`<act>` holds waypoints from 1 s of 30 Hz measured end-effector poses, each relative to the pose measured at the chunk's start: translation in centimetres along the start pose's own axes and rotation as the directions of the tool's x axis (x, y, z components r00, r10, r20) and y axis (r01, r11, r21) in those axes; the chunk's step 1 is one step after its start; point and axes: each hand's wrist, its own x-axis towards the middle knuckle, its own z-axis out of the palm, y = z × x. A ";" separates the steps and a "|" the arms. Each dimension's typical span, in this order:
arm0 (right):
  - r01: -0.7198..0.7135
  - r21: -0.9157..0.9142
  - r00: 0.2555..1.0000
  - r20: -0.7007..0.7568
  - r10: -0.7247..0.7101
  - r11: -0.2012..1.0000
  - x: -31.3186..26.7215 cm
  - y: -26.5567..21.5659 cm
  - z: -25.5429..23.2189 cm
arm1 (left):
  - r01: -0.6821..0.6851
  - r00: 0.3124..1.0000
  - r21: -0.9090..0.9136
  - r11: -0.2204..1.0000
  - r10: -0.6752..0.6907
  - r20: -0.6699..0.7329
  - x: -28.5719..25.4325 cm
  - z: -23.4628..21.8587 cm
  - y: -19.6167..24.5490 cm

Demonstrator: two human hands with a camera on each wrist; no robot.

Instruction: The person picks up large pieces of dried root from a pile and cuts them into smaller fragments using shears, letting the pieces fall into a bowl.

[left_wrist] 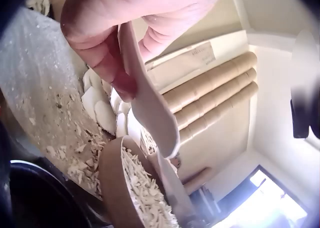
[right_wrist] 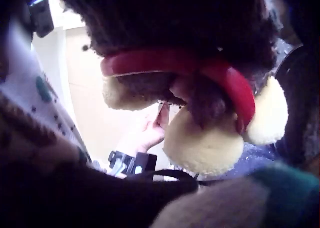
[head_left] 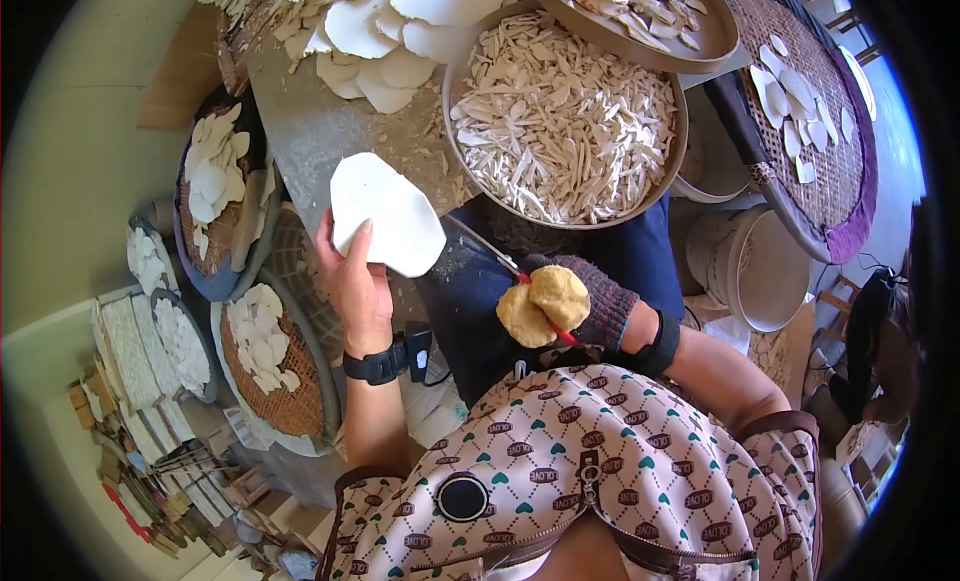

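Observation:
My bare left hand (head_left: 360, 286) pinches a flat white slice (head_left: 385, 213) with trimmed, angular edges, thumb on its near face. In the left wrist view the slice (left_wrist: 150, 105) appears edge-on, thin and slightly curved. A dark knitted glove covers my right hand (head_left: 605, 306), which grips red-handled scissors (head_left: 485, 246). Yellow padding (head_left: 545, 303) bulges around their handles. The blades point up and left, toward the right edge of the slice. In the right wrist view, the red handles (right_wrist: 150, 61) curve around gloved fingers, and much of the glove is in shadow.
A round pan (head_left: 455, 171) full of cut white strips stands ahead, with a second round tray (head_left: 715, 56) overlapping it. Large white slices (head_left: 380, 31) lie stacked on the worktable (head_left: 310, 131). Woven trays (head_left: 800, 41) hold more slices. A white bucket (head_left: 715, 261) stands right.

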 end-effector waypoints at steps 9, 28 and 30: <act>-0.034 0.647 0.998 0.055 -0.003 0.762 1.7 -4.2 0.4 | 0.164 0.899 0.160 0.973 -0.215 0.382 -1.6 1.5 1.1; -0.073 -0.326 0.997 0.013 0.082 0.943 -1.0 -6.6 -1.4 | 0.379 0.649 0.316 0.870 -0.493 0.579 1.3 1.2 4.2; -0.178 -0.136 0.984 -0.025 0.177 0.975 -1.2 -5.7 -1.7 | 0.154 0.831 0.392 0.907 -0.333 0.445 4.0 -1.9 4.7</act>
